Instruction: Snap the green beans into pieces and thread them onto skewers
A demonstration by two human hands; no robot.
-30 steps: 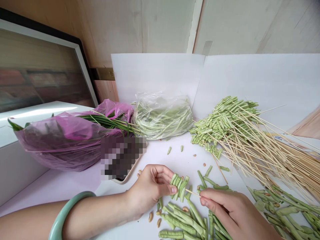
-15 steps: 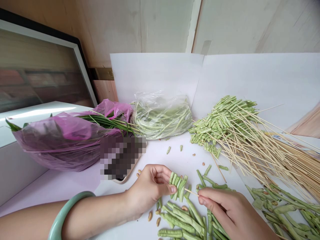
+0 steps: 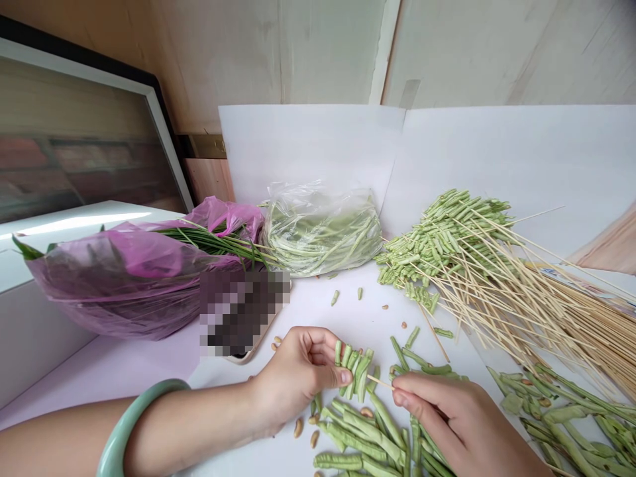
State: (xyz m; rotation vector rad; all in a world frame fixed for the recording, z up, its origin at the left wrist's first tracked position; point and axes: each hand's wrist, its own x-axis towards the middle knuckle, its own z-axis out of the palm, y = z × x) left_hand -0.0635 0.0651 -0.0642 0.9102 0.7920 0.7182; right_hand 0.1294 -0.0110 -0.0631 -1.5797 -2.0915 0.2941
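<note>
Pinching skewer (image 3: 380,382) w/ R hand (image 3: 454,414), bean pcs (image 3: 360,375) in L hand (image 3: 297,379).

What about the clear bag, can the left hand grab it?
Probably not straightaway: the left hand pinches green pieces on a stick, though little seems to block its way to the clear bag.

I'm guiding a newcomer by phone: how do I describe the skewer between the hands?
Start at the clear bag of long green beans at the back, then come forward to the left hand pinching cut bean pieces. The thin skewer runs from those pieces to the right hand. Unlike the skewers heaped at right, it is held in hand.
</note>
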